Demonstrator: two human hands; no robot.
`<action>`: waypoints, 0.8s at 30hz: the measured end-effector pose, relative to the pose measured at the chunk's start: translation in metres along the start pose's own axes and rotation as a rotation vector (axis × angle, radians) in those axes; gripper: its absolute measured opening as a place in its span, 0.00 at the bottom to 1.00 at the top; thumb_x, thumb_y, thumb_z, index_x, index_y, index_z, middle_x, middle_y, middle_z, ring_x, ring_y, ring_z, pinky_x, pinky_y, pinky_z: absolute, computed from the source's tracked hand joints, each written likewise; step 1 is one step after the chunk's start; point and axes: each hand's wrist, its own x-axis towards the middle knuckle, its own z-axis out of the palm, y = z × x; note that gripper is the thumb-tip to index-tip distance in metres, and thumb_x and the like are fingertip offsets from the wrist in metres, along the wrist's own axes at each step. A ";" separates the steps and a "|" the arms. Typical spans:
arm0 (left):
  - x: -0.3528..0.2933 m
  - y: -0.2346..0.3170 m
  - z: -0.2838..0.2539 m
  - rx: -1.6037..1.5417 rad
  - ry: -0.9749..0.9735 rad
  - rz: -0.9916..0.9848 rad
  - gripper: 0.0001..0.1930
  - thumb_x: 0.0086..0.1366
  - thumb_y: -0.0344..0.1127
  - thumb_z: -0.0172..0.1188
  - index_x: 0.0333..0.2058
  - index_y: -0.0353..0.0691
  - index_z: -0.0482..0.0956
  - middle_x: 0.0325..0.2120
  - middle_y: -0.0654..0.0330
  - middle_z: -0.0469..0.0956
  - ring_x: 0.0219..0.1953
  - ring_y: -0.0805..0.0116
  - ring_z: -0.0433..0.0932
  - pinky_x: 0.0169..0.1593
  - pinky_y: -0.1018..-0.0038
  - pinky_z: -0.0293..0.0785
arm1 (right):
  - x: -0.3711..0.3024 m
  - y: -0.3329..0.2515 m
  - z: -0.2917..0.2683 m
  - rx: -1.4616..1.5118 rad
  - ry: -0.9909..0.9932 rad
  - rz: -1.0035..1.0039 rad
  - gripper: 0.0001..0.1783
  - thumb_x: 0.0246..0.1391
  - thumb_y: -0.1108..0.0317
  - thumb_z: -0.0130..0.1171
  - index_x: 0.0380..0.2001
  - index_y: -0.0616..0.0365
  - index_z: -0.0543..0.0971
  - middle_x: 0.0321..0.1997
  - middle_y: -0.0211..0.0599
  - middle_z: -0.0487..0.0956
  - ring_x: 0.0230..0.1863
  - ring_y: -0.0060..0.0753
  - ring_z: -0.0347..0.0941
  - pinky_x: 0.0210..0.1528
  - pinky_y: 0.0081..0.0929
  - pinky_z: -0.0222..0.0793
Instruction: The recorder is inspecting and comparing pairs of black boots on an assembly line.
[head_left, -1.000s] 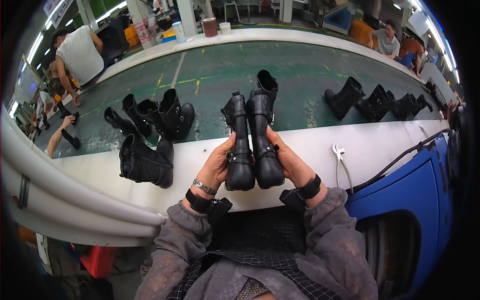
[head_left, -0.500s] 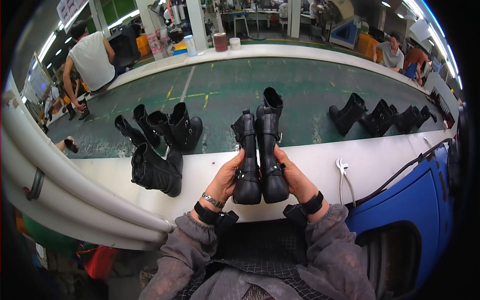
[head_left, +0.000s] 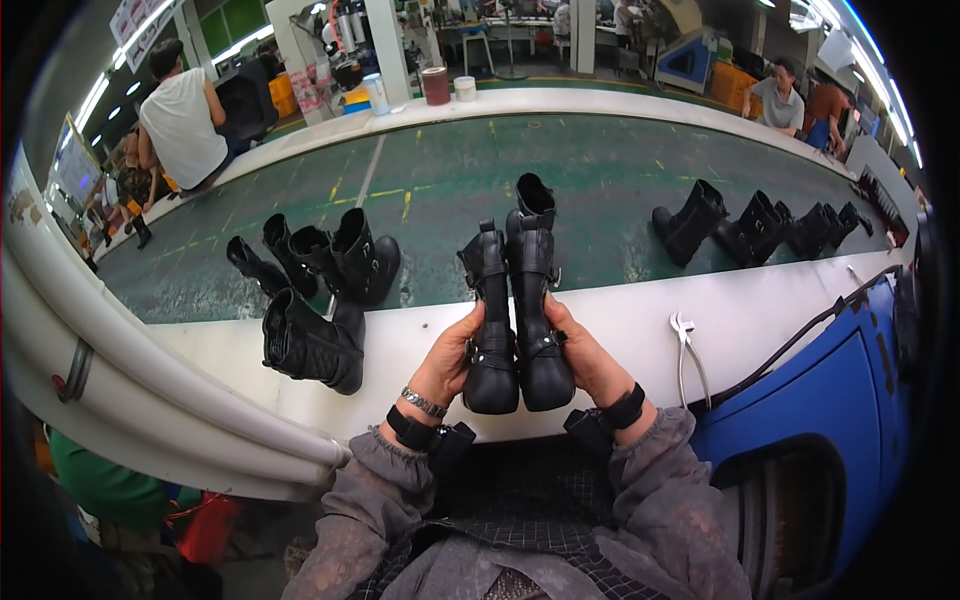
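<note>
hands [head_left: 447,350] [head_left: 590,358] clamped on blk boot pr [head_left: 491,342] | 3rd boot [head_left: 537,203] just bhd | pliers [head_left: 684,335], blu mach [head_left: 838,390] R

Moderate, fairly even light comes from overhead tube lights [head_left: 92,98], glaring white beyond the left and right ends of the counter [head_left: 635,330]. Its pale top is bright; the held black boots [head_left: 491,385] lose detail to darkness, with a soft sheen on the toes. Below the counter's left front corner it is dim. Far background looks soft, the long white ledge [head_left: 560,98] bows, and the frame's corners go black.
</note>
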 end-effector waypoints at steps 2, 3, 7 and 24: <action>-0.003 0.001 0.003 0.162 0.059 0.057 0.19 0.70 0.46 0.53 0.48 0.35 0.73 0.38 0.54 0.79 0.39 0.64 0.81 0.43 0.67 0.80 | -0.005 -0.002 0.000 -0.114 0.067 -0.059 0.27 0.62 0.47 0.54 0.52 0.59 0.72 0.43 0.34 0.79 0.40 0.24 0.77 0.44 0.26 0.76; -0.006 0.001 0.004 0.315 0.140 0.136 0.18 0.69 0.44 0.55 0.49 0.35 0.72 0.40 0.55 0.79 0.41 0.66 0.80 0.45 0.69 0.79 | -0.008 -0.004 -0.001 -0.232 0.132 -0.125 0.27 0.60 0.48 0.56 0.51 0.59 0.72 0.42 0.33 0.79 0.39 0.23 0.77 0.43 0.26 0.75; -0.022 -0.003 0.001 0.756 0.251 0.557 0.21 0.63 0.35 0.63 0.52 0.34 0.68 0.46 0.59 0.76 0.49 0.71 0.74 0.52 0.73 0.72 | -0.031 -0.007 -0.019 -0.817 0.433 -0.524 0.29 0.50 0.54 0.68 0.50 0.60 0.73 0.41 0.33 0.79 0.39 0.23 0.75 0.43 0.25 0.72; -0.042 0.001 -0.038 1.250 0.259 0.464 0.18 0.51 0.29 0.72 0.42 0.32 0.80 0.36 0.59 0.83 0.39 0.74 0.79 0.44 0.76 0.75 | -0.049 -0.005 -0.064 -1.077 0.420 -0.539 0.19 0.43 0.65 0.70 0.40 0.58 0.80 0.35 0.37 0.82 0.36 0.30 0.78 0.40 0.27 0.72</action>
